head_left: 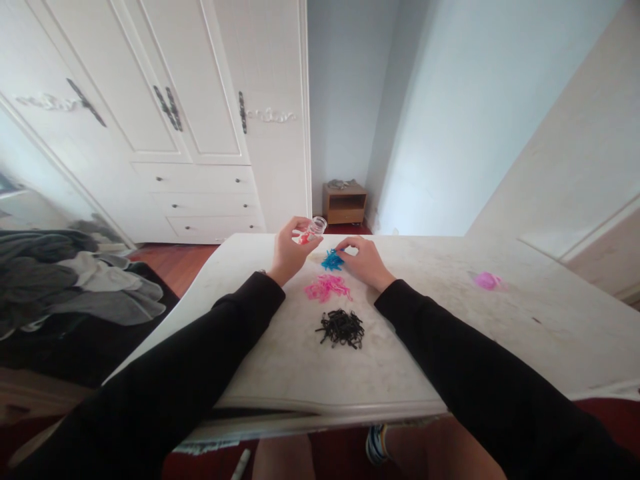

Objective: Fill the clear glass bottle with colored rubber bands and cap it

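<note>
My left hand (291,248) is wrapped round a small clear jar (318,227), tilted with its open mouth to the right. Something red-orange shows low in the jar, partly behind my fingers. With thumb and forefinger pinched together, my right hand (364,260) touches the right edge of a small pile of blue elastic bands (331,261). How many bands lie between the fingertips is too small to see. Nearer to me lies a loose pile of pink elastic bands (329,287). A larger heap of black elastic bands (343,329) sits closest to me.
A crumpled pink-purple item (487,281) rests on the right of the white table (425,353). Beyond the table stand a white wardrobe (205,193) and a small wooden bedside cabinet (346,205). Dark and grey clothes (110,293) are heaped at the left.
</note>
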Available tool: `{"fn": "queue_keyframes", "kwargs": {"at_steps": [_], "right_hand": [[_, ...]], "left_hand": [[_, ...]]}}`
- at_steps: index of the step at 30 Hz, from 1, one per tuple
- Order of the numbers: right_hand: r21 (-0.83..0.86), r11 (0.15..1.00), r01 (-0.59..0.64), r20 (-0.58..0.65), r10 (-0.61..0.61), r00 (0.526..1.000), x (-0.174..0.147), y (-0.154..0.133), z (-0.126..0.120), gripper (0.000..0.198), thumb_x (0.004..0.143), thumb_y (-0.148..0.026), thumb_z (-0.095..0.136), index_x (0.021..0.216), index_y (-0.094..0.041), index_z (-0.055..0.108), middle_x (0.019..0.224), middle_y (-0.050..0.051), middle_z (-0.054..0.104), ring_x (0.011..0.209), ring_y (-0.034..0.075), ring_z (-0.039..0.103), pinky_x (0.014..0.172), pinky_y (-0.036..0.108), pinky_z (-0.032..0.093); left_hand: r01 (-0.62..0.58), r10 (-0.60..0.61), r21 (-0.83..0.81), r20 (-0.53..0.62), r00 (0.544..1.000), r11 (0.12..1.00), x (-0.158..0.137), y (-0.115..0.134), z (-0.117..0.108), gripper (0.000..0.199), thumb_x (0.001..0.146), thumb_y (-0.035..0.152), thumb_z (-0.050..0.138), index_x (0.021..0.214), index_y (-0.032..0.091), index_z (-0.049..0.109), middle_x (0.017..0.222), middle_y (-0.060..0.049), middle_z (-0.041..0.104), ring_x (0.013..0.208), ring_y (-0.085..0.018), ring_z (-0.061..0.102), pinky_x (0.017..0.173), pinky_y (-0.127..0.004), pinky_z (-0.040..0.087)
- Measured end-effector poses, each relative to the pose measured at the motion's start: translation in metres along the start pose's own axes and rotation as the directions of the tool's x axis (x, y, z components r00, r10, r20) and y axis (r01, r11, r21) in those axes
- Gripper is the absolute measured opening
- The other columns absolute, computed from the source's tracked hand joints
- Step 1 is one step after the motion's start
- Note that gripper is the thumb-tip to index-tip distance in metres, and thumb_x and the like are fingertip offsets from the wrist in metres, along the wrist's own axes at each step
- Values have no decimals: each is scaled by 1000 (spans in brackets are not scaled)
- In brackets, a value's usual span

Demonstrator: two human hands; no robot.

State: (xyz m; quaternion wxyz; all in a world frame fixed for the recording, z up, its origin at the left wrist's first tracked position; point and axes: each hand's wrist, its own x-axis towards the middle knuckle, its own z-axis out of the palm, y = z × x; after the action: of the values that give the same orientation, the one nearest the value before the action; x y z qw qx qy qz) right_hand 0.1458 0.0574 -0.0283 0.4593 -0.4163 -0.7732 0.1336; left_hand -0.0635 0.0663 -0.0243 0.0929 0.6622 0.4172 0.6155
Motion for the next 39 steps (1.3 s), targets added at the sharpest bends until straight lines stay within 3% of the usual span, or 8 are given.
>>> {"fn": "queue_keyframes", "kwargs": {"at_steps": [11, 18, 23, 29, 35, 39], "right_hand": [[256, 965, -59, -156, 101, 983, 1, -3, -6, 10, 84, -31, 70, 82, -22, 72, 83, 3, 77, 80, 20, 68, 81, 36, 53], [301, 952, -60, -126, 102, 987, -1, -7, -3, 13, 81, -33, 75, 83, -21, 70, 75, 1, 71, 72, 18, 65, 71, 33, 51], [285, 957, -52, -93, 82, 992, -2, -12, -3, 16, 81, -37, 77, 77, -22, 73, 79, 3, 75, 77, 20, 68, 77, 36, 55], [194, 980, 48, -145, -20, 989, -2, -19, -3, 14, 86, -33, 73, 80, -22, 77, 89, 5, 71, 84, 20, 67, 78, 36, 56], [107, 994, -17, -127, 30, 991, -1, -21, -6, 7, 83, -25, 77, 78, -22, 74, 80, 3, 73, 74, 19, 63, 73, 35, 52], [48, 997, 55, -108, -49, 993, -1, -23, -8, 9, 88, -25, 73, 80, -23, 77, 87, 6, 71, 88, 22, 62, 79, 38, 51]], "left_hand": [[-157, 135, 123, 167, 977, 980, -1, -2, -2, 33, 68, 13, 81, 100, 24, 78, 95, -4, 74, 92, -25, 65, 90, -43, 53], [-209, 169, 125, 270, 948, 970, -3, -1, 0, 32, 70, 16, 81, 102, 24, 80, 93, -4, 74, 90, -24, 65, 85, -40, 53], [-238, 186, 131, 318, 929, 962, -3, 1, 0, 31, 71, 23, 84, 102, 24, 80, 91, -5, 74, 90, -24, 65, 85, -40, 54], [-212, 172, 101, 303, 937, 972, -4, 1, -1, 32, 70, 20, 84, 102, 25, 80, 92, -4, 74, 89, -23, 66, 84, -38, 54], [-215, 184, 68, 312, 932, 974, -5, 3, -1, 31, 72, 22, 85, 102, 25, 80, 92, -4, 74, 90, -23, 67, 85, -39, 54], [-191, 165, 54, 312, 936, 980, -6, 7, -1, 29, 74, 22, 84, 102, 25, 79, 94, -4, 75, 92, -23, 68, 86, -39, 55]]}}
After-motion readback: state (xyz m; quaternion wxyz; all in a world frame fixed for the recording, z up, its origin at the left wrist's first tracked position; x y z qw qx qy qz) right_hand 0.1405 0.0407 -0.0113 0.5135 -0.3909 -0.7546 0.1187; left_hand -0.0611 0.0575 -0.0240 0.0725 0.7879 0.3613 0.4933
